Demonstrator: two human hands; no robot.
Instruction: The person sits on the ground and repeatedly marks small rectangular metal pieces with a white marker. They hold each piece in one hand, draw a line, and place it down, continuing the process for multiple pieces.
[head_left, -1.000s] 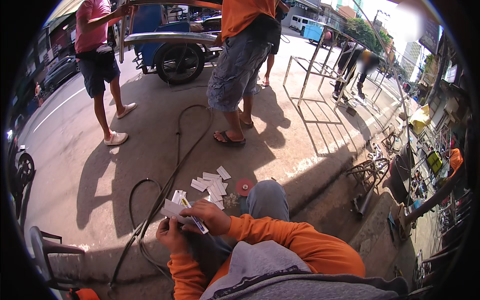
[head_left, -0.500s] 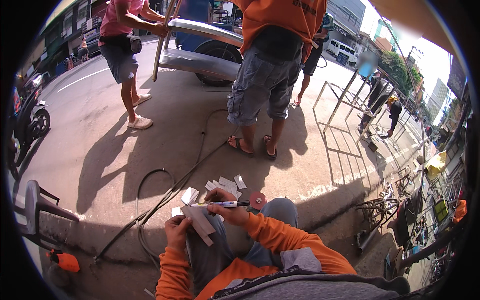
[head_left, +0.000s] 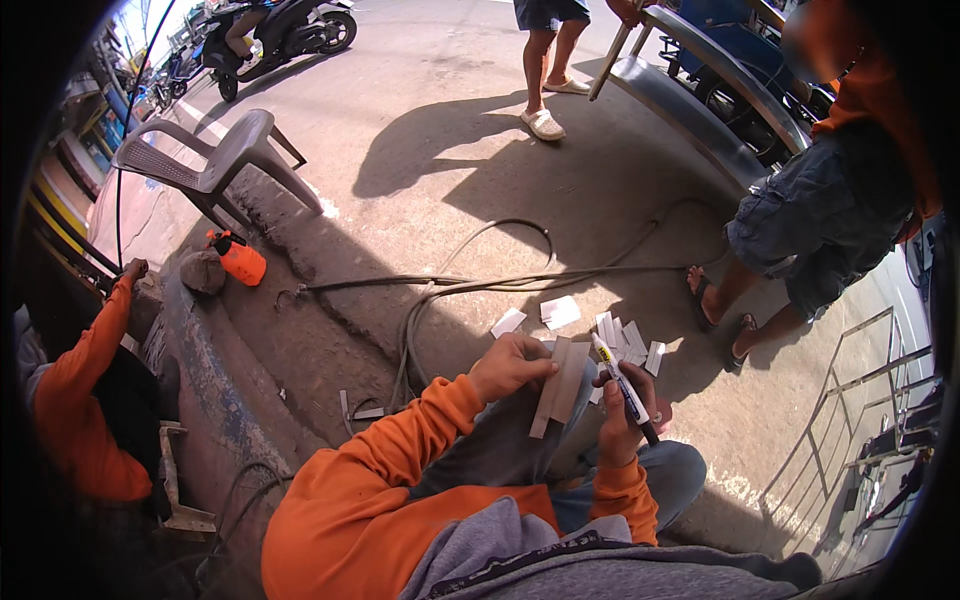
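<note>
My left hand (head_left: 512, 368) pinches two flat grey-brown strips (head_left: 566, 378) laid against each other, one narrower, over my knee. A white marker pen (head_left: 618, 378) with a dark end is gripped in my right hand (head_left: 622, 428). The pen slants beside the strips, apart from them, its dark end toward my knee. On the ground just beyond my hands lie several pale flat cut pieces (head_left: 632, 345), and a larger pale piece (head_left: 560, 312) sits left of them. A reddish disc (head_left: 661, 414) shows only in part behind my right hand.
Dark cables (head_left: 430, 292) loop across the ground ahead. To the left are an orange spray bottle (head_left: 243, 260), a plastic chair (head_left: 235, 160) and a person in an orange sleeve (head_left: 95, 400). At right another person (head_left: 820, 220) stands by a metal-sided cart (head_left: 690, 120) and a metal frame (head_left: 850, 385).
The view has swung left, bringing the chair and the seated person into sight. The marker, formerly lying across above the strips, now slants upright to their right. Both hands keep their hold.
</note>
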